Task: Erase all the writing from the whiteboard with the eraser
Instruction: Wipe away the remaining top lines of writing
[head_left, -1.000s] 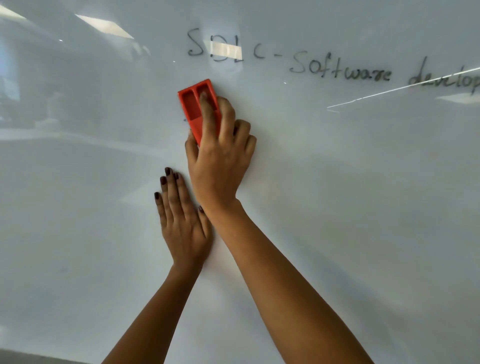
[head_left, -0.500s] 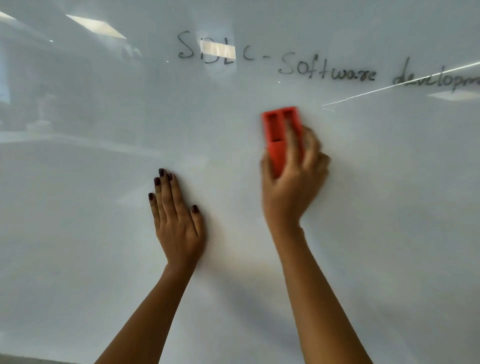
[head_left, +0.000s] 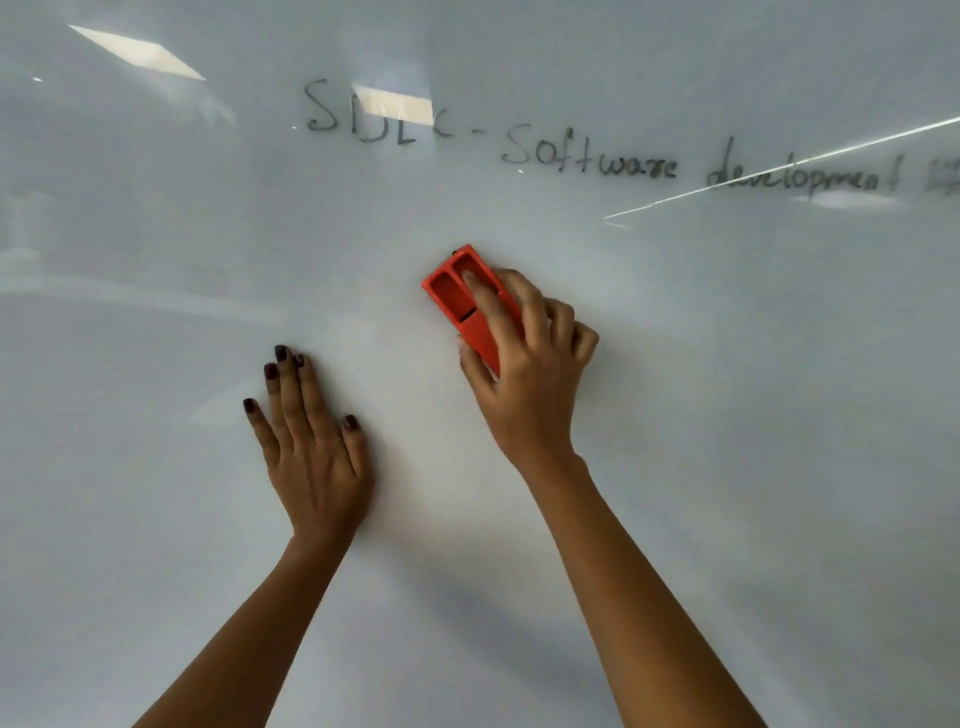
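Observation:
The whiteboard (head_left: 727, 415) fills the whole view. A line of black writing (head_left: 587, 153), "SDLC - Software development", runs across its upper part toward the right edge. My right hand (head_left: 530, 374) presses a red eraser (head_left: 457, 299) flat on the board, below the writing and apart from it, tilted with its top to the left. My left hand (head_left: 311, 447) lies flat on the board with fingers apart, to the lower left of the eraser.
Bright reflections of ceiling lights (head_left: 140, 52) show on the glossy board at the upper left and over the letters "DL". A thin bright streak (head_left: 779, 171) crosses the word "development". The board below the writing is bare.
My right hand swept the eraser from above my left hand out to the right, then back a little leftward, staying below the writing. My left hand has stayed flat in place.

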